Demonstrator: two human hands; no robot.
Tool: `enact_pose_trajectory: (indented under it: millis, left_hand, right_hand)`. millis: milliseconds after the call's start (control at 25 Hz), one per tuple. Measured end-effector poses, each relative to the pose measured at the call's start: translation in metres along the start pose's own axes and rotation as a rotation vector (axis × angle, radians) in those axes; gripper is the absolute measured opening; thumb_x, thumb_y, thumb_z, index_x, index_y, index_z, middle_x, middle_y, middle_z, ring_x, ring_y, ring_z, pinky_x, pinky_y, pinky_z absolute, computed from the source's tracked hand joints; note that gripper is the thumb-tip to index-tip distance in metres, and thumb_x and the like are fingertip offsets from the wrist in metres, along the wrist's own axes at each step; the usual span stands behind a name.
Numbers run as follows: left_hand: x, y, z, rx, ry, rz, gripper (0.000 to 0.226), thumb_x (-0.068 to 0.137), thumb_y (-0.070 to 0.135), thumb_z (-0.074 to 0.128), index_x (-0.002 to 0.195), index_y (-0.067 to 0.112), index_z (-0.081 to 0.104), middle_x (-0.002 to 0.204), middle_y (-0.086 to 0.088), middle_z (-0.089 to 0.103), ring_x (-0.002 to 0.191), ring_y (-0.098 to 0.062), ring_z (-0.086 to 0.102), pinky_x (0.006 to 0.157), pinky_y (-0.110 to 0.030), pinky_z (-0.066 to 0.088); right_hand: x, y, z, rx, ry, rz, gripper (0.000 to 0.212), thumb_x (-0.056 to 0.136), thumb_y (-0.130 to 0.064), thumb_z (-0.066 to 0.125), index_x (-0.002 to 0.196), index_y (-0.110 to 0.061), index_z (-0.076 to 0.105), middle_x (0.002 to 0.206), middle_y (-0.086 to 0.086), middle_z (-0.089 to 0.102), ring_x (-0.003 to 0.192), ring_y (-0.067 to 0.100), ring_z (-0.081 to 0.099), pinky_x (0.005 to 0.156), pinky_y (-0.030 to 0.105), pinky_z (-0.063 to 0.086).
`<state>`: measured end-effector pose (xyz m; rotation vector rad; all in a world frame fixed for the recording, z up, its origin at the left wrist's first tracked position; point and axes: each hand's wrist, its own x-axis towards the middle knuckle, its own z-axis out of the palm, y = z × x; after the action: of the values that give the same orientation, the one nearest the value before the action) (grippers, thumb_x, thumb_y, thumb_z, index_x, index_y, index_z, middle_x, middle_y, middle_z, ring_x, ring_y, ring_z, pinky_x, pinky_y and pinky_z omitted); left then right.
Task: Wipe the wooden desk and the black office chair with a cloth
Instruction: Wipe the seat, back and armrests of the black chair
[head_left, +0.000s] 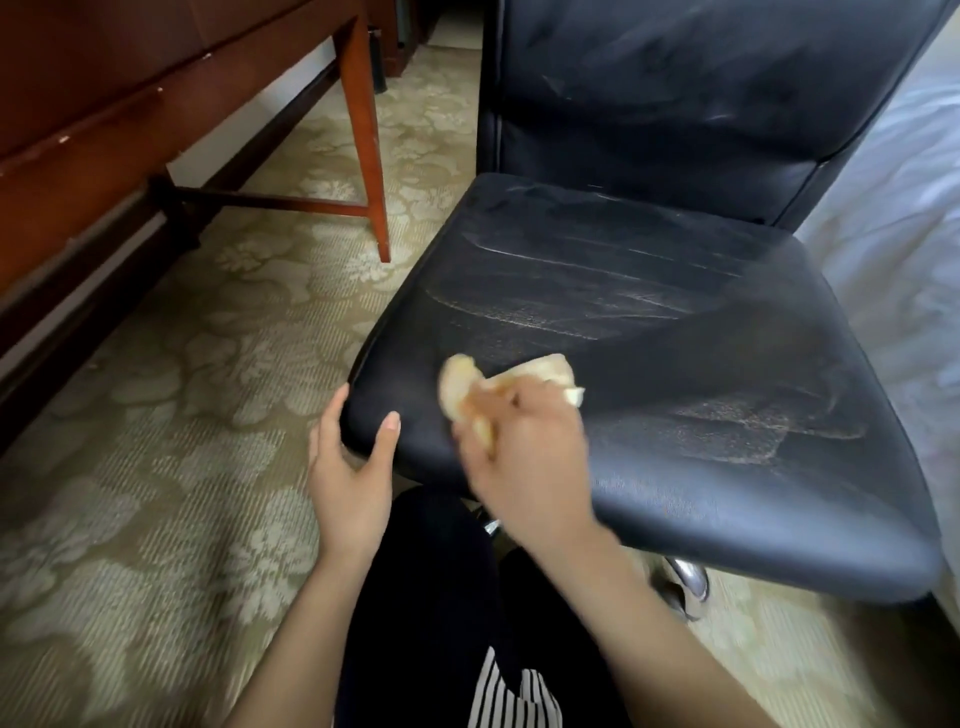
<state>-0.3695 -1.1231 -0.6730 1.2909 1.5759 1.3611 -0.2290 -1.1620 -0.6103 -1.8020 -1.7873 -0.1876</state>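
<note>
Cloth (511, 382), pale yellow and bunched into a wad, lay pressed on the front left part of the seat (649, 312) of the black office chair (701, 130). The right hand (524, 452) gripped it with fingers curled over it, though blur hid the exact lie of each finger. The left hand (353, 467) held the seat's front left corner, thumb on top and fingers wrapped round the padded edge. The cloth looked light, soft and limp, likely to fold or slip out of a loose hold, so it seemed best kept gathered in the palm with one broad face down. The seat looked padded and would probably give a little under pressure. Its smooth dark cover showed cracked, pale, worn patches across the middle and toward the right, where hard rubbing might catch the cloth or lift flakes. A bit of chrome base (693, 584) showed beneath the seat, which suggested a chair that could turn or roll when pushed, so bracing it at the rim seemed the sensible hold. Faint streaks marked the backrest. The wooden desk (78, 130) stood at the left across patterned carpet (156, 467), well apart from both hands. It looked hard and rigid, with only its front and one leg (369, 140) in view and its top out of sight.
</note>
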Motion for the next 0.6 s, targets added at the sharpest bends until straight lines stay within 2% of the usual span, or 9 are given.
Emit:
enact_pose_trajectory:
  millis: [40,120,280,440,520,600]
  left_hand:
    - [0.0,-0.001,-0.002,-0.014,-0.002,-0.008,0.054,0.087,0.031,0.066,0.136,0.027,0.046,0.133,0.01,0.047,0.123,-0.007,0.045,0.106,-0.031,0.037]
    - [-0.003,-0.001,-0.004,-0.06,-0.013,-0.03,0.051,0.086,0.029,0.068,0.133,0.03,0.048,0.134,0.006,0.05,0.124,-0.011,0.048,0.105,-0.035,0.04]
    - [-0.016,0.0,0.002,-0.137,0.05,-0.041,0.047,0.08,0.027,0.073,0.122,0.032,0.051,0.129,0.001,0.052,0.116,-0.011,0.053,0.102,-0.038,0.044]
    - [-0.03,-0.002,0.009,-0.184,0.048,-0.048,0.05,0.077,0.024,0.077,0.117,0.035,0.048,0.131,-0.006,0.049,0.114,-0.017,0.054,0.101,-0.04,0.045]
    - [-0.04,-0.004,0.011,-0.21,0.039,-0.059,0.052,0.076,0.024,0.078,0.114,0.039,0.046,0.132,-0.009,0.047,0.115,-0.02,0.054,0.1,-0.042,0.045]
    - [-0.05,-0.004,0.014,-0.216,0.038,-0.055,0.052,0.076,0.026,0.078,0.113,0.041,0.045,0.132,-0.009,0.046,0.115,-0.019,0.053,0.1,-0.04,0.045]
  right_hand:
    - [-0.008,-0.01,0.004,0.03,-0.028,-0.068,0.032,0.072,-0.022,0.071,0.104,-0.016,0.071,0.079,0.01,0.058,0.075,0.033,0.056,0.067,0.04,0.049]
    - [-0.02,-0.011,0.008,0.063,-0.035,-0.139,0.04,0.066,-0.015,0.075,0.106,-0.021,0.072,0.076,0.005,0.056,0.072,0.028,0.055,0.064,0.038,0.049]
    - [-0.036,0.038,-0.009,0.079,0.145,-0.083,0.039,0.067,-0.008,0.068,0.104,-0.019,0.072,0.072,0.005,0.057,0.066,0.03,0.055,0.061,0.039,0.047]
    - [-0.048,0.116,-0.047,-0.077,0.284,0.172,0.031,0.074,-0.006,0.065,0.105,-0.01,0.072,0.074,0.016,0.059,0.069,0.036,0.055,0.063,0.043,0.046]
    - [-0.053,0.16,-0.068,-0.173,0.326,0.405,0.032,0.076,-0.002,0.067,0.107,-0.007,0.07,0.082,0.023,0.059,0.076,0.042,0.053,0.067,0.044,0.044]
    - [-0.059,0.196,-0.086,-0.197,0.395,0.654,0.027,0.081,-0.008,0.062,0.107,-0.011,0.069,0.091,0.024,0.058,0.088,0.043,0.052,0.07,0.039,0.038]
